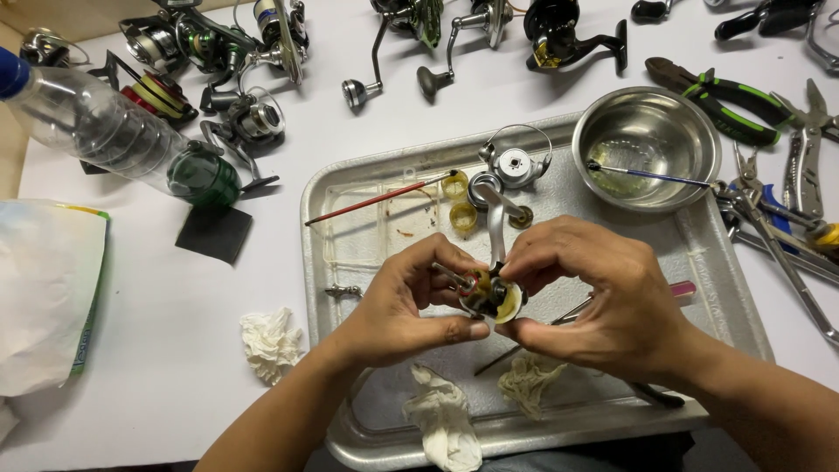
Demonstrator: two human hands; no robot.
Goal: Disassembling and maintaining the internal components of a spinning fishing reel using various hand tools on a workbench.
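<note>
The left hand (411,301) and the right hand (594,301) close together on a small greasy metal fishing-reel body (489,295), held above the dented aluminium tray (708,288); their fingers hide most of it, so only its yellowish rim and upright silver stem show. Crumpled white rags (446,419) lie below. A steel bowl (647,144) sits behind, and reels along the white bench (175,332) are cut off at the top edge.

One steel bowl (648,144) — one plastic bottle (105,131) — two brushes (380,198).
</note>
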